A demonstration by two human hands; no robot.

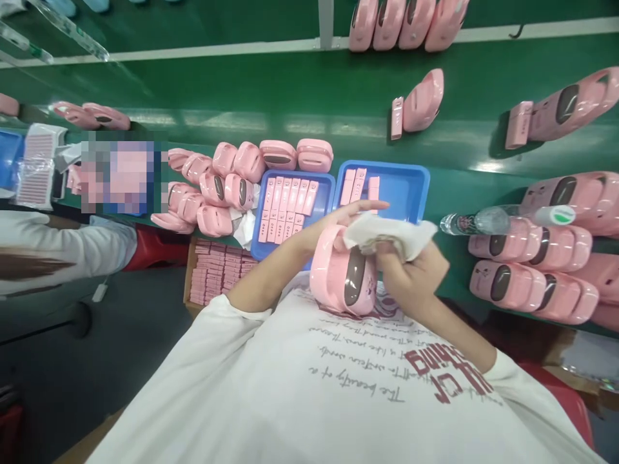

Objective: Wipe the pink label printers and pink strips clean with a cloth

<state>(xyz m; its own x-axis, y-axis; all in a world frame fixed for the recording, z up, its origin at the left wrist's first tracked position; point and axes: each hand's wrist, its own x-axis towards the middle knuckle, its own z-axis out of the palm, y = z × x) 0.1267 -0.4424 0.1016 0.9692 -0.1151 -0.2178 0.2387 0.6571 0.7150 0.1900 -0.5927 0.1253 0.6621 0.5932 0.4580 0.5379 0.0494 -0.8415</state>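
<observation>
Close to my chest, a glossy pink plastic housing [325,278] with a dark oval window is held up by my left hand [342,214]. That hand grips it from the far side, partly hidden, with some fingers stretched out past its top. A crumpled white cloth [416,236] is pinched in my right hand [416,276], against the upper end of the housing. Behind my hands stand two blue trays, the left tray [331,183] with rows of small pink parts [285,200], and the right tray [411,193] with a few.
More pink housings [225,187] crowd the bench's left side and others [512,277] its right. A clear bottle [488,220] lies by the right group. Below left is a carton [187,283] of small pink parts. A co-worker's sleeve [97,248] shows at far left.
</observation>
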